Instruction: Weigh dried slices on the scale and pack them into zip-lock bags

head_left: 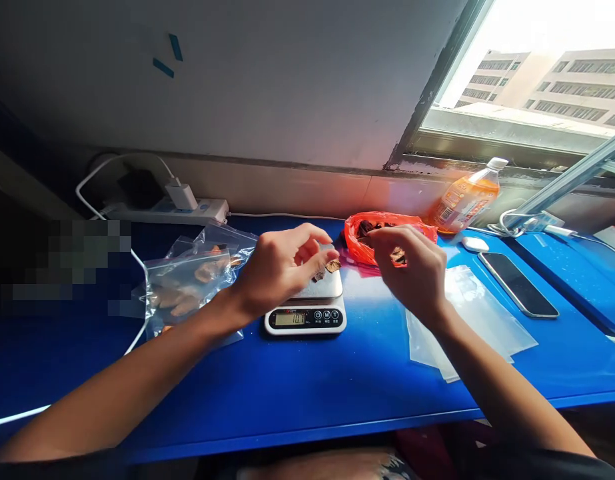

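Observation:
A small digital kitchen scale (307, 313) with a lit display stands on the blue table (307, 387). My left hand (282, 267) hovers over its steel platform and pinches small brown dried pieces (332, 266) at the fingertips. My right hand (412, 267) is just right of the scale, fingers curled around a brown dried piece (398, 255). Behind both hands lies an open red plastic bag (360, 243) with more dark dried pieces inside.
Filled clear bags (192, 287) lie left of the scale, empty clear bags (480, 320) to the right. A phone (518, 285), a white mouse (474, 244) and an orange drink bottle (464, 197) sit at the right. A power strip with charger (177, 207) lines the wall.

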`<act>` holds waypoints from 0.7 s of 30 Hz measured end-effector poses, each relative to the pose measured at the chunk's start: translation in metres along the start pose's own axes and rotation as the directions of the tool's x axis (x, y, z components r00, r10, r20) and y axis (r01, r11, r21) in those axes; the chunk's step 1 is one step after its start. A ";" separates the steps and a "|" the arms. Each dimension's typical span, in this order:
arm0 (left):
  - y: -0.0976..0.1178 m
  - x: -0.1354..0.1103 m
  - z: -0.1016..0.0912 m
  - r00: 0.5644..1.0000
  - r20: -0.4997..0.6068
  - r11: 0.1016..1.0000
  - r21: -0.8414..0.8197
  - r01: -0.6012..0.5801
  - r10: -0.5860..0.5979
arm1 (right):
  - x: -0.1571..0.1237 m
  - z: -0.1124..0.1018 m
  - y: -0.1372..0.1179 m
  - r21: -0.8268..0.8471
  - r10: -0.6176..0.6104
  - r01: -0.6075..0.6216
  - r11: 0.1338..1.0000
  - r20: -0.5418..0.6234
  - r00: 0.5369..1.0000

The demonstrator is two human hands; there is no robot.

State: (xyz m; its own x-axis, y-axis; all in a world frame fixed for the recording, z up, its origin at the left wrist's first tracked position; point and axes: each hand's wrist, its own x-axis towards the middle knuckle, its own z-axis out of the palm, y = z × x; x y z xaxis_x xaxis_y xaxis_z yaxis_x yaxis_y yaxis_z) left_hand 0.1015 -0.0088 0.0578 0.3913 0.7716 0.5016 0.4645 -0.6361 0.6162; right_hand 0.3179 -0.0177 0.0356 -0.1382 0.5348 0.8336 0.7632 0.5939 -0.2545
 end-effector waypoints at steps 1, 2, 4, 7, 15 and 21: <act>-0.004 -0.003 -0.004 0.999 -0.025 1.000 0.013 0.025 -0.025 | 0.000 -0.001 0.015 -0.057 0.029 -0.030 0.998 -0.005 1.000; -0.009 -0.006 -0.008 0.998 -0.049 0.998 0.025 0.051 -0.050 | -0.001 -0.003 0.031 -0.121 0.073 -0.072 0.990 0.001 0.997; -0.020 -0.016 -0.016 0.993 -0.081 0.995 0.052 0.088 -0.083 | -0.004 -0.013 0.062 -0.209 0.144 -0.113 0.971 0.138 0.980; -0.038 -0.035 -0.028 0.989 -0.095 0.989 0.078 0.124 -0.117 | -0.021 -0.043 0.097 -0.289 0.244 -0.172 0.942 0.235 0.941; -0.072 -0.058 -0.039 0.965 -0.180 0.973 0.102 0.209 -0.188 | -0.105 -0.096 0.125 -0.718 0.651 -0.240 0.654 0.371 0.662; -0.065 -0.058 -0.032 0.993 -0.112 0.977 0.212 -0.009 0.033 | -0.112 -0.075 0.120 -0.687 0.685 -0.341 0.642 0.314 0.658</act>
State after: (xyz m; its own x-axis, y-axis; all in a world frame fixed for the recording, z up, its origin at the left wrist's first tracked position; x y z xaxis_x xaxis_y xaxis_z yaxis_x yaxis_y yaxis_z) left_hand 0.0234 -0.0118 0.0086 0.3151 0.7459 0.5868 0.6185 -0.6304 0.4691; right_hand 0.4725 -0.0511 -0.0517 0.2338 0.9470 0.2201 0.9706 -0.2139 -0.1106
